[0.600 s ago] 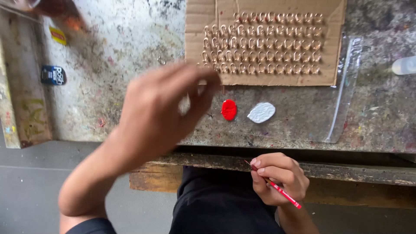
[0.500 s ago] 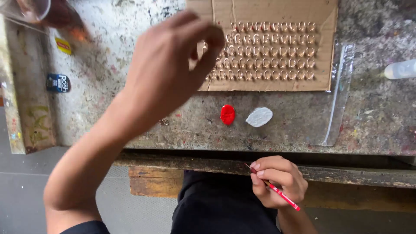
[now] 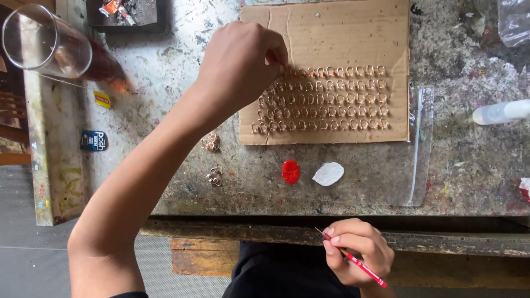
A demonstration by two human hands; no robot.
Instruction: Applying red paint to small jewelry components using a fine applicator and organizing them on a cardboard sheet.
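My left hand (image 3: 243, 63) reaches over the worn table to the upper left corner of a brown cardboard sheet (image 3: 342, 33); its fingers are pinched at the top row of small gold metal pieces (image 3: 326, 102) set in rows on the card. Whether it holds one of them is hidden by the fingers. My right hand (image 3: 359, 251) stays near the table's front edge and grips a thin red brush (image 3: 361, 266). A red paint blob (image 3: 290, 171) and a white paint blob (image 3: 328, 174) lie on the table below the card.
A glass tumbler (image 3: 47, 41) lies tilted at the far left. Loose gold pieces (image 3: 212, 142) lie left of the card. A clear plastic bag (image 3: 419, 149) lies to the right, a white tube (image 3: 499, 112) beyond it. A small blue packet (image 3: 93, 140) lies at left.
My left hand has moved up from near the paint blobs to the card's top rows. The right hand with the brush has stayed put.
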